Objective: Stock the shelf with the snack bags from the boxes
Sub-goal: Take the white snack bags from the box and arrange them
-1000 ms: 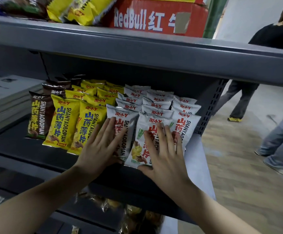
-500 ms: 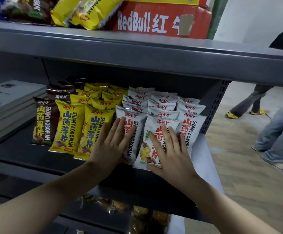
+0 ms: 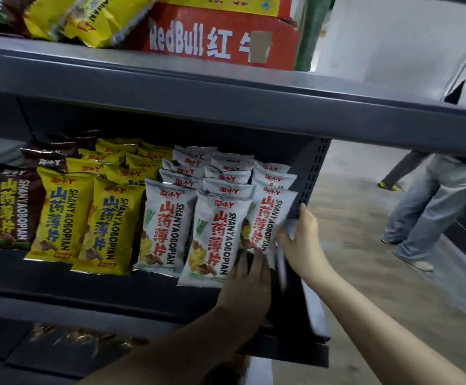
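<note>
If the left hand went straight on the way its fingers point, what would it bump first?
The left hand points up and into the shelf. First it would meet the bottom of the rightmost front white snack bag, which is just ahead of its fingertips. Depth is hard to judge.

A single wide-angle view from the person's head looks forward and slightly down, close up to the dark grey metal shelf (image 3: 115, 290). It sits near the shelf's right end, so the pale wooden floor (image 3: 365, 245) of the aisle fills the frame's right side.
</note>
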A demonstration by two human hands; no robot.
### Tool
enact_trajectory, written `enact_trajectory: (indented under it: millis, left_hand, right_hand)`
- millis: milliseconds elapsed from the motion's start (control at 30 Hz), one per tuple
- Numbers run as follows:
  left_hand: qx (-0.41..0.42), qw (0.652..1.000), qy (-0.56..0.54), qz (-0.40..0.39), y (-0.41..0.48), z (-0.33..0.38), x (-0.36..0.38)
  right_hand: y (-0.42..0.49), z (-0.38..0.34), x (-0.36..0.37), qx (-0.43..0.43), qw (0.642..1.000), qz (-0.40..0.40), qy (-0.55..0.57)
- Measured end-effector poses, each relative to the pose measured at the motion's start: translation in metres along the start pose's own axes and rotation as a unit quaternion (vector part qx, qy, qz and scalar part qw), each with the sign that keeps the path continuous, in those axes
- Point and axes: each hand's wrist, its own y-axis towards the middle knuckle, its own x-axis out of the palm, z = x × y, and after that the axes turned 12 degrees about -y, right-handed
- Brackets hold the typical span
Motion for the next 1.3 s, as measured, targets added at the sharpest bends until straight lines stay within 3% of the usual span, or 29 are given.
enact_trajectory:
  millis: [100, 367, 400, 467, 533, 600, 767, 900, 1000, 1133, 1233, 1300]
  left_hand:
    - [-0.048, 0.998, -0.034, -0.015, 0.012, 0.01, 0.016]
    - [0.022, 0.991, -0.118, 0.066, 0.023, 0.013, 0.017]
    - [0.034, 0.991, -0.107, 0.07, 0.023, 0.011, 0.016]
    - [0.043, 0.993, -0.084, 0.075, 0.023, 0.008, 0.013]
    - [0.034, 0.994, -0.072, 0.073, 0.023, 0.009, 0.011]
    - [0.017, 0.994, -0.077, 0.07, 0.022, 0.013, 0.012]
    - [-0.019, 0.996, -0.056, 0.062, 0.019, 0.023, 0.011]
    - [-0.009, 0.992, -0.077, 0.103, 0.004, 0.04, -0.004]
    - [0.042, 0.977, -0.104, 0.18, -0.022, 0.055, -0.014]
    - [0.111, 0.95, -0.165, 0.239, -0.071, 0.054, -0.015]
    - [0.107, 0.962, -0.177, 0.18, -0.118, 0.037, -0.007]
    - [0.087, 0.98, -0.166, 0.069, -0.154, 0.02, 0.003]
  right_hand:
    - [0.024, 0.006, 0.01, 0.038, 0.997, -0.028, 0.067]
    - [0.029, -0.011, 0.01, -0.062, 0.995, 0.051, -0.052]
    - [0.026, -0.015, 0.007, -0.082, 0.988, 0.091, -0.096]
    - [0.021, -0.021, 0.004, -0.176, 0.938, 0.173, -0.244]
    - [0.025, -0.017, 0.01, -0.216, 0.892, 0.153, -0.365]
    - [0.03, -0.013, 0.015, -0.205, 0.883, 0.111, -0.407]
    - [0.036, -0.01, 0.019, -0.196, 0.871, 0.095, -0.441]
    - [0.036, -0.01, 0.021, -0.184, 0.869, 0.097, -0.449]
    - [0.035, -0.012, 0.016, -0.192, 0.869, 0.076, -0.45]
    - [0.023, -0.021, -0.005, -0.207, 0.898, 0.098, -0.376]
    - [-0.007, -0.032, -0.025, -0.197, 0.939, 0.138, -0.248]
    - [-0.038, -0.036, -0.034, -0.179, 0.957, 0.132, -0.185]
